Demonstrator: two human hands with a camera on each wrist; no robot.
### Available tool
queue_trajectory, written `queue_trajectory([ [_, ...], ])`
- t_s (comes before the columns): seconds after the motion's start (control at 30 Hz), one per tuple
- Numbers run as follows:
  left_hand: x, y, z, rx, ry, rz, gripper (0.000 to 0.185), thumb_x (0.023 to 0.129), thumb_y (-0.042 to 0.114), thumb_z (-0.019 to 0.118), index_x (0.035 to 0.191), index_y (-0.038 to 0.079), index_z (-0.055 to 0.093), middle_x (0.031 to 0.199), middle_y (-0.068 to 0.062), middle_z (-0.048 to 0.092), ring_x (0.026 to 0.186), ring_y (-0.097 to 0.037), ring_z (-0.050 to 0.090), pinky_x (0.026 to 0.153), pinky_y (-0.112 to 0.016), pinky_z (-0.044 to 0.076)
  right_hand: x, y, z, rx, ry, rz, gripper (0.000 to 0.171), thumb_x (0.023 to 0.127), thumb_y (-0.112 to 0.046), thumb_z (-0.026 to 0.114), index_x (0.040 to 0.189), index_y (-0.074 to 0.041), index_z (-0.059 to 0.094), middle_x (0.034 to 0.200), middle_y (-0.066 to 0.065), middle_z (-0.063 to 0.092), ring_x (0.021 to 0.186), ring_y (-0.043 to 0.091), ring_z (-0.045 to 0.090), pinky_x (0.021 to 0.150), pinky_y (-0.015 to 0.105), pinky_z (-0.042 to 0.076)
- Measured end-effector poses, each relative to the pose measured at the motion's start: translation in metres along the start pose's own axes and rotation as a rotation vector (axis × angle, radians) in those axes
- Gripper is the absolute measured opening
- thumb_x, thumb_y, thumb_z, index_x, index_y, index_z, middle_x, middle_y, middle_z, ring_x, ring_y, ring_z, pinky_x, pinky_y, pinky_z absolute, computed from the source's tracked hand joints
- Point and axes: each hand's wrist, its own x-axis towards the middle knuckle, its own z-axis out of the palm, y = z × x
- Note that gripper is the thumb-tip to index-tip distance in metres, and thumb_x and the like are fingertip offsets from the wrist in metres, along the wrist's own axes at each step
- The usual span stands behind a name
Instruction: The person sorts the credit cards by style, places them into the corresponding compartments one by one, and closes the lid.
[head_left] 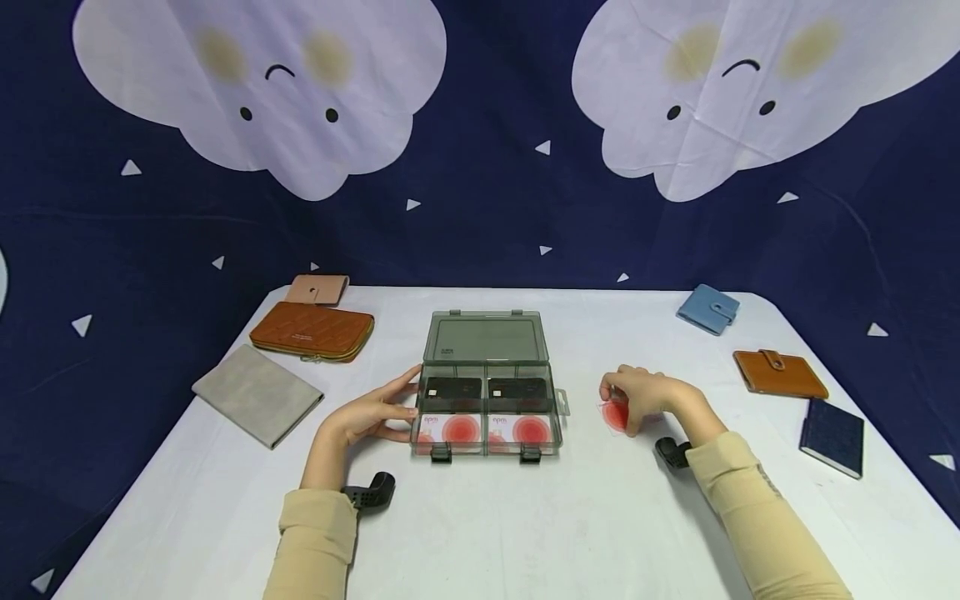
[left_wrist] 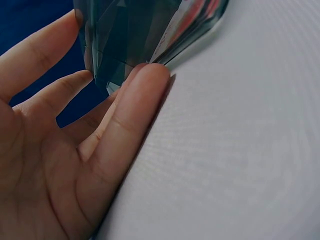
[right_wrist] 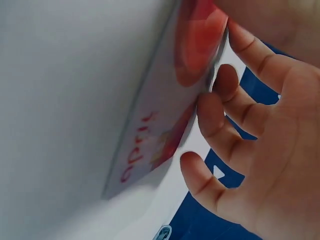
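Note:
A dark translucent organizer box [head_left: 486, 341] lies with its lid folded back at the middle of the table. Black chip cards [head_left: 453, 389] show in its two rear compartments. White cards with red circles [head_left: 522, 429] show in the two front ones. My left hand [head_left: 372, 415] touches the box's left side with spread, fairly straight fingers; in the left wrist view the thumb [left_wrist: 132, 117] meets its lower corner. To the right of the box, my right hand [head_left: 647, 392] pinches a white card with a red circle [right_wrist: 165, 110] by its edges, low over the table.
On the left lie a pink card holder [head_left: 317, 289], a brown zip wallet [head_left: 311, 331] and a grey folder [head_left: 257, 395]. A blue wallet [head_left: 705, 308], a tan wallet [head_left: 780, 375] and a navy notebook [head_left: 832, 437] lie along the right side. A patterned curtain [head_left: 495, 225] hangs behind.

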Motion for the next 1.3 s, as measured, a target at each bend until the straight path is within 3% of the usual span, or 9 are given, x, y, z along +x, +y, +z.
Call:
queue_trajectory([
  [0.2,0.001,-0.001,0.001,0.007,0.005,-0.006,0.083,0.088,0.003,0.057,0.150,0.024,0.007,0.150,-0.022,0.007,0.095,-0.021,0.055,0.079,-0.042,0.054,0.005,0.001,-0.003,0.021,-0.013,0.002,0.047,0.051,0.004,0.080,0.080,-0.014,0.046,0.075,0.000,0.041,0.074,0.019,0.040,0.074,0.052,0.028],
  [0.33,0.001,0.000,0.002,0.003,0.012,-0.014,0.083,0.087,0.003,0.058,0.150,0.024,0.008,0.150,-0.021,0.007,0.093,-0.021,0.054,0.079,-0.042,0.054,0.007,0.000,-0.005,0.098,-0.007,0.009,0.041,0.057,0.008,0.074,0.087,-0.010,0.053,0.074,0.000,0.047,0.072,0.016,0.044,0.083,0.065,0.021],
  [0.4,0.000,0.000,0.002,0.004,0.014,-0.012,0.083,0.087,0.003,0.058,0.150,0.024,0.008,0.150,-0.022,0.007,0.093,-0.021,0.053,0.079,-0.042,0.054,0.007,0.000,-0.006,0.117,-0.001,-0.006,0.039,0.060,0.009,0.071,0.093,-0.009,0.058,0.078,0.000,0.051,0.073,0.016,0.045,0.085,0.059,0.028],
  [0.5,0.000,0.000,0.002,0.002,0.013,-0.010,0.083,0.087,0.003,0.058,0.150,0.024,0.008,0.150,-0.022,0.007,0.093,-0.021,0.054,0.079,-0.042,0.054,0.008,0.000,-0.009,0.139,0.013,-0.074,0.020,0.067,0.008,0.066,0.081,-0.005,0.059,0.072,-0.002,0.048,0.068,0.013,0.043,0.073,0.038,0.041],
  [0.6,-0.001,0.000,0.001,0.001,0.009,-0.007,0.083,0.087,0.003,0.058,0.150,0.024,0.008,0.150,-0.022,0.007,0.095,-0.021,0.054,0.079,-0.042,0.054,0.008,-0.002,-0.013,0.168,0.067,-0.115,0.017,0.075,0.004,0.063,0.071,-0.006,0.050,0.065,-0.004,0.040,0.060,0.011,0.038,0.054,0.024,0.035],
  [0.8,-0.001,0.000,0.001,0.006,0.009,-0.003,0.083,0.087,0.003,0.058,0.150,0.024,0.008,0.150,-0.022,0.007,0.097,-0.022,0.054,0.079,-0.042,0.054,0.003,-0.017,-0.022,0.217,0.335,-0.082,0.009,0.080,-0.003,0.065,0.086,-0.006,0.057,0.071,0.001,0.049,0.067,0.016,0.044,0.059,0.028,0.037],
  [0.93,-0.001,0.000,0.000,0.007,0.010,-0.001,0.083,0.087,0.003,0.058,0.150,0.024,0.008,0.150,-0.022,0.008,0.097,-0.023,0.055,0.079,-0.042,0.054,0.000,-0.034,-0.026,0.386,0.480,-0.034,0.031,0.080,-0.003,0.065,0.109,-0.002,0.053,0.084,0.010,0.057,0.072,0.018,0.050,0.064,0.029,0.042],
  [1.1,0.000,-0.001,-0.001,0.010,0.014,-0.008,0.083,0.088,0.004,0.058,0.150,0.025,0.008,0.150,-0.022,0.007,0.092,-0.021,0.054,0.078,-0.041,0.055,0.001,-0.059,-0.023,0.627,0.478,-0.089,0.064,0.076,0.007,0.061,0.135,-0.005,0.039,0.104,0.020,0.049,0.076,0.023,0.051,0.065,0.029,0.047],
  [1.3,0.001,0.000,-0.001,0.013,0.012,-0.010,0.083,0.087,0.005,0.058,0.150,0.025,0.008,0.150,-0.022,0.007,0.090,-0.020,0.053,0.078,-0.041,0.055,0.008,-0.088,-0.002,0.674,0.416,-0.178,0.028,0.082,0.000,0.061,0.110,-0.001,0.060,0.110,0.019,0.056,0.080,0.021,0.054,0.069,0.031,0.048],
])
